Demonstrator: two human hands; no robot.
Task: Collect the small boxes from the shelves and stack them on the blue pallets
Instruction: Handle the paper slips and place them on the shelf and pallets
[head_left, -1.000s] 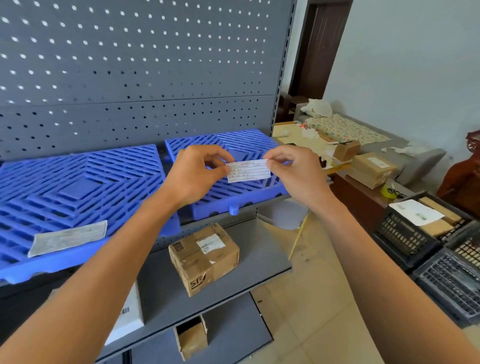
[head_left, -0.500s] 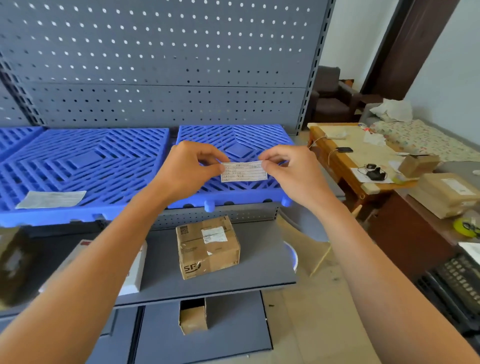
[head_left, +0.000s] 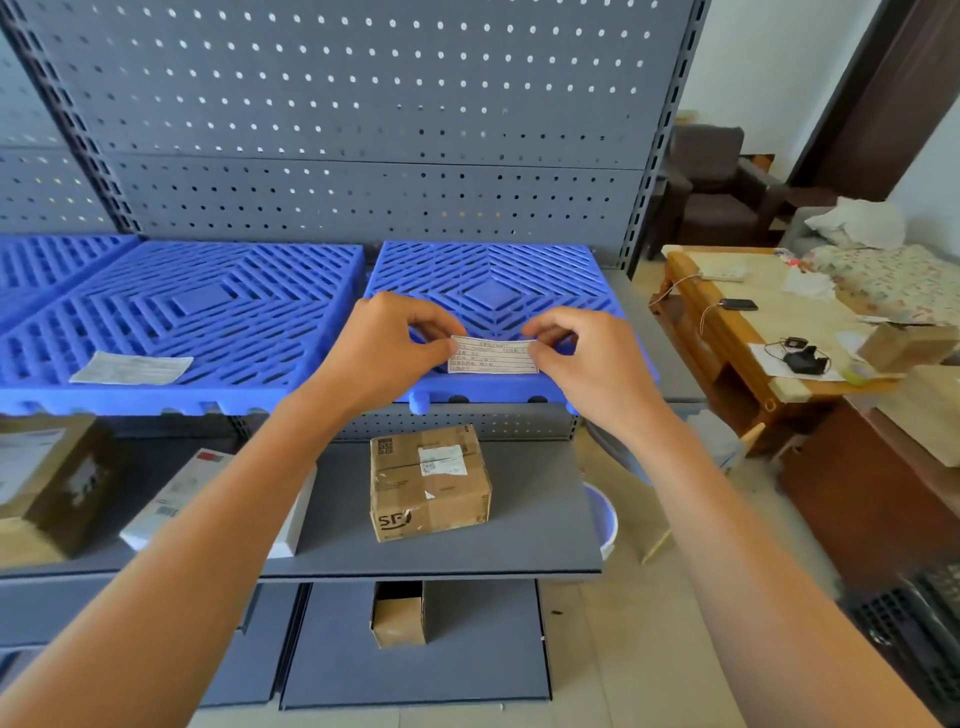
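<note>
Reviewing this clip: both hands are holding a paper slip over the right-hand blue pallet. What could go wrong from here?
1. The paper slip, pinched by left hand and right hand, could slip through the slots of the blue pallet.
2. With both hands busy, the SF box stays uncollected on the shelf.

matt plastic pallet (head_left: 218, 306), taped cardboard box (head_left: 429, 483)
</note>
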